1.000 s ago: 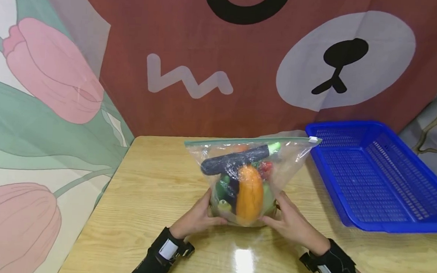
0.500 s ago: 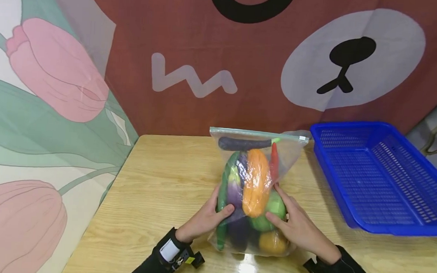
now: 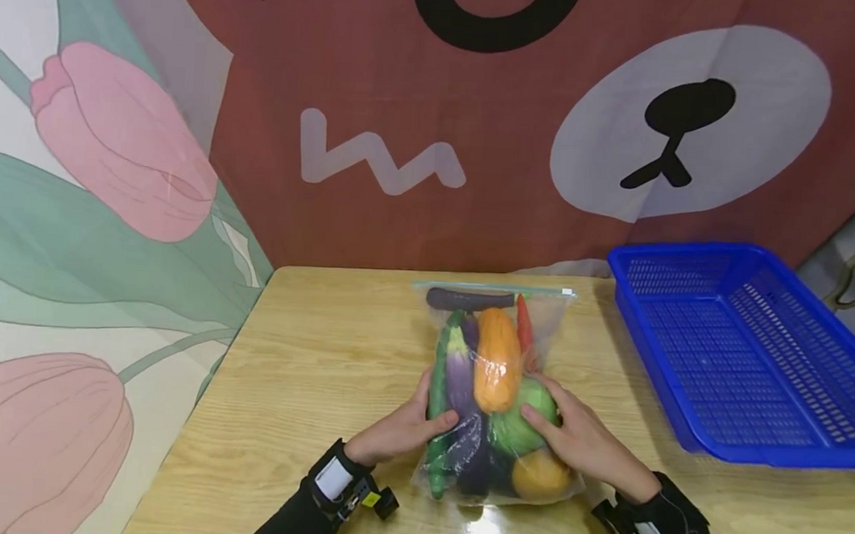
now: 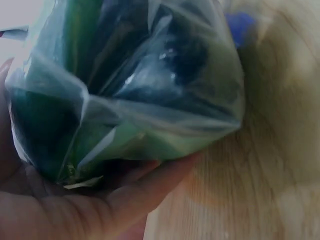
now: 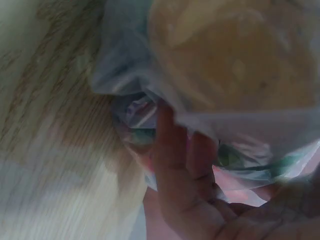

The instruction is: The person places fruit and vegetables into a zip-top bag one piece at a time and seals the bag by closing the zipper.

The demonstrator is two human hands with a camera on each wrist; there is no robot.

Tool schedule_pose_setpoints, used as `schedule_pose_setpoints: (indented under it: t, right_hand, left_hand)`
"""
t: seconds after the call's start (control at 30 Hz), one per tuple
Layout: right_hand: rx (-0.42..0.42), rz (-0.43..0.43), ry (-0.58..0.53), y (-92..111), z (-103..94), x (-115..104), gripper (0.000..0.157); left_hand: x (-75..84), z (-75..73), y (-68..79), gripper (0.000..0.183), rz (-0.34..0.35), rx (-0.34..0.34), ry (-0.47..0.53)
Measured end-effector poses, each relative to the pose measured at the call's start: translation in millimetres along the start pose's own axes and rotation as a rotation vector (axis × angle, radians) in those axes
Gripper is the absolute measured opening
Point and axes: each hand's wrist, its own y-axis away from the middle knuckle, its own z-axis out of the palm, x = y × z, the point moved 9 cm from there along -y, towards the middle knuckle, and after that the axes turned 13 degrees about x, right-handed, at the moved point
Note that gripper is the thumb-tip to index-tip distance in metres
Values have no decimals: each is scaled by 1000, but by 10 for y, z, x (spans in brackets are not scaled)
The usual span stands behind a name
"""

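A clear zip bag [image 3: 555,318] packed with vegetables lies face up, its slider closure [image 3: 495,288] toward the back. Inside are a cucumber [image 3: 441,381], a purple eggplant [image 3: 458,373], an orange pumpkin-like vegetable [image 3: 498,359], a red chili pepper [image 3: 525,328], a green cabbage-like vegetable [image 3: 528,425] and a round yellow-brown item [image 3: 540,474]. My left hand [image 3: 408,429] grips the bag's left side, thumb on top and fingers tucked beneath in the left wrist view. Opposite it, my right hand [image 3: 578,436] holds the right side, thumb over the cabbage, fingers [image 5: 172,155] under the plastic.
A blue perforated basket [image 3: 695,430] stands on the right of the wooden table [image 3: 321,358], with nothing seen in it. Behind the table hangs a brown printed cloth [image 3: 371,232]; a floral cloth [image 3: 107,282] covers the left side.
The bag tipped from upright to lying back and came nearer, showing its full front. Over the last half second its zip end sank toward the table. Both hands kept hold of its sides.
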Motion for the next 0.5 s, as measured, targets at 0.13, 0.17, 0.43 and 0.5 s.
schedule_pose_setpoints:
  t: [0.13, 0.17, 0.43, 0.5]
  right_hand:
    - [-17, 50, 43, -8, 73, 52, 66]
    - [-18, 58, 52, -9, 84, 64, 68]
    - [-41, 72, 97, -21, 55, 84, 73]
    - [-63, 99, 124, -8, -13, 79, 76]
  left_hand:
    - [-95, -45, -21, 86, -35, 14, 40]
    - [-115, -50, -26, 86, -41, 18, 48]
    - [-119, -138, -13, 84, -51, 32, -49]
    - [-8, -243, 32, 84, -34, 70, -193]
